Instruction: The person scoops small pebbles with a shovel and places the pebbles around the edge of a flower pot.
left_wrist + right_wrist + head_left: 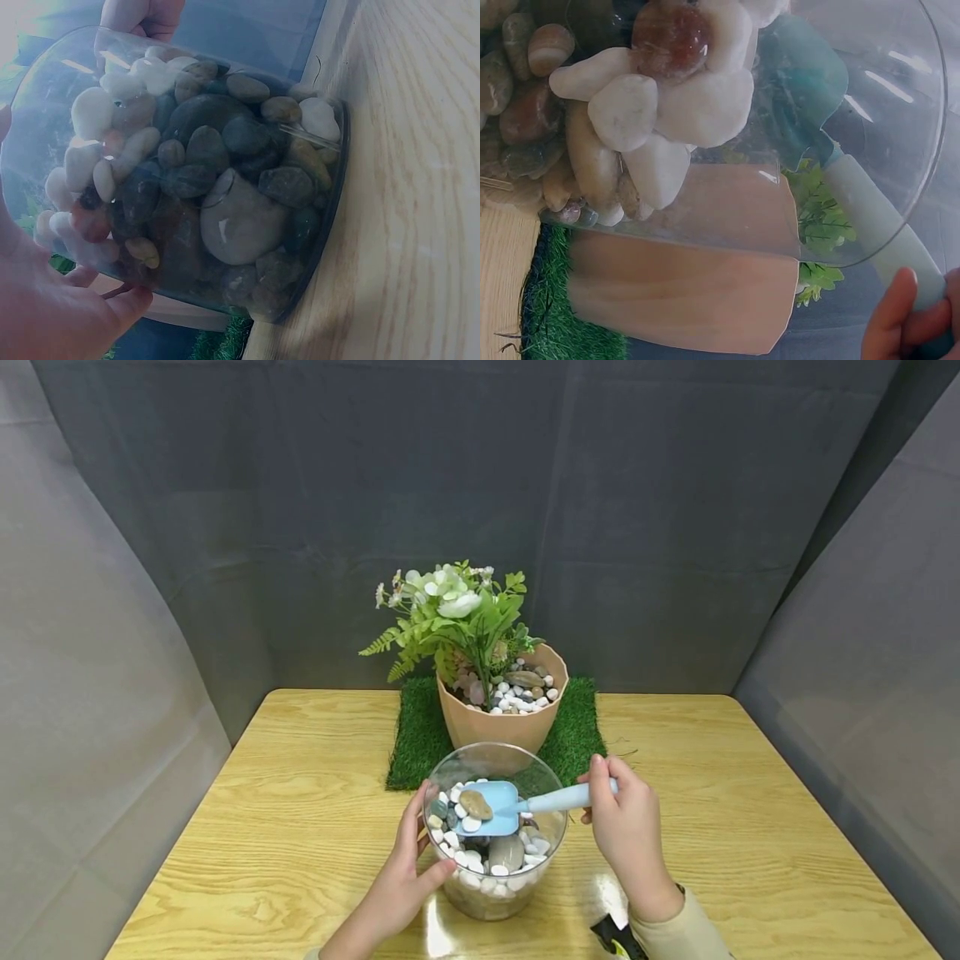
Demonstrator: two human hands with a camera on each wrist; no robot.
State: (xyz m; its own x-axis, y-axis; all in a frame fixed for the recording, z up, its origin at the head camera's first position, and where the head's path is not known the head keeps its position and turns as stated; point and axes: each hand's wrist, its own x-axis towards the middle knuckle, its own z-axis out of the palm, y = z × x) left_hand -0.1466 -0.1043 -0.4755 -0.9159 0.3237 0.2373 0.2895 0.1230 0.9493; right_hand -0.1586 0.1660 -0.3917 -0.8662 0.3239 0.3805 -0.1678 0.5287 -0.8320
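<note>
A clear round container [491, 906] with white, grey and brown stones stands on the table. My left hand [401, 877] holds its left side, thumb at the front and fingers around the wall; the left wrist view shows the layered stones [244, 217] through the wall. My right hand [626, 818] grips the handle of a light blue hand trowel [498, 797]. The blade is inside the container's rim, tilted over the stones, carrying a tan stone [476, 805] and a few white ones. In the right wrist view the trowel handle [877, 217] slants out past the rim.
Just behind the container, a peach planter [495, 731] with white flowers [446, 589], green leaves and pebbles stands on an artificial grass mat [420, 735]. A black item [618, 937] lies by the right sleeve [682, 935]. Grey cloth [637, 527] surrounds the wooden table [285, 827].
</note>
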